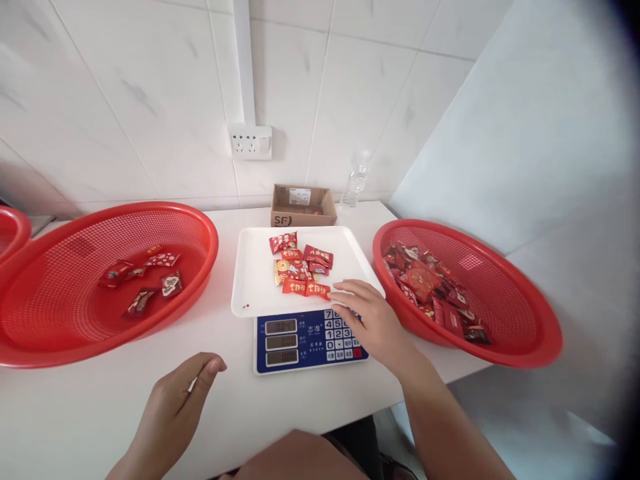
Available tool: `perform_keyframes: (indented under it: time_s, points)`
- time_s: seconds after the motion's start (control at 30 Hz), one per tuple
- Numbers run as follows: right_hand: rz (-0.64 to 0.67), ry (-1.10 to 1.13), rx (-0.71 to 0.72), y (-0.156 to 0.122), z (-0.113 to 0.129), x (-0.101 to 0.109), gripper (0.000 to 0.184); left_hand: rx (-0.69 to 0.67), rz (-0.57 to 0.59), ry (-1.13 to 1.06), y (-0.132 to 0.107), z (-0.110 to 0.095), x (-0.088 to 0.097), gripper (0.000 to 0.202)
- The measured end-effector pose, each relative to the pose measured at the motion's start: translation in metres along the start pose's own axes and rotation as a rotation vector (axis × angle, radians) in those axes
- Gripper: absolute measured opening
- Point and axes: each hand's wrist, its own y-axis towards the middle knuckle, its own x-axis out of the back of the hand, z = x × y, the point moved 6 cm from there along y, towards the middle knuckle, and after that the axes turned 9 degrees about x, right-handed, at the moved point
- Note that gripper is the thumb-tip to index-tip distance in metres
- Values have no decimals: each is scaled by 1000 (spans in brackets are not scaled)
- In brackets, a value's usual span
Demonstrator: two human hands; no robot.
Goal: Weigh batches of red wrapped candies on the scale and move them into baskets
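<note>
A blue electronic scale (pixel 300 341) carries a white tray (pixel 255 280) with several red-wrapped candies (pixel 299 267) piled on it. My right hand (pixel 373 319) lies flat with fingers stretched out over the tray's front right edge and the scale's keypad, fingertips next to the nearest candy; it holds nothing. My left hand (pixel 173 407) hovers over the white table (pixel 235 413) to the front left of the scale, fingers loosely apart and empty.
A red mesh basket (pixel 107 333) on the left holds several candies; another red basket (pixel 525 327) on the right holds a larger pile. Part of a third red basket (pixel 10 230) shows at far left. A cardboard box (pixel 303 205), a plastic bottle (pixel 355 181) and a wall socket (pixel 251 143) are behind.
</note>
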Motion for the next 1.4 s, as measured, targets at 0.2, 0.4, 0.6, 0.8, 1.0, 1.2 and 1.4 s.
perform_keyframes:
  time_s: [0.2,0.4,0.6,0.8,1.0,1.2,1.4]
  points:
    - [234,31,-10,33,-20,-21,30,-86,30,58,2,3,3,41]
    - [304,75,-43,50,-26,-32,31,-88,16,83,0,4,4,41]
    - [232,135,-60,90,-19,-40,40,-116,27,77,-1,-4,0,39]
    - [497,44,-85,122,-17,-74,54,-143,54,76,-3,-8,-6,36]
    - [385,102,-106,102,-21,-55,48,-118,81,82,-3,1,-7,34]
    - [-121,210,-96,22,-4,9,30,-125,85,81,2,-2,-6,38]
    - [-380,46,-224,-78,-13,4,17,-43,96,22,13,7,-13,33]
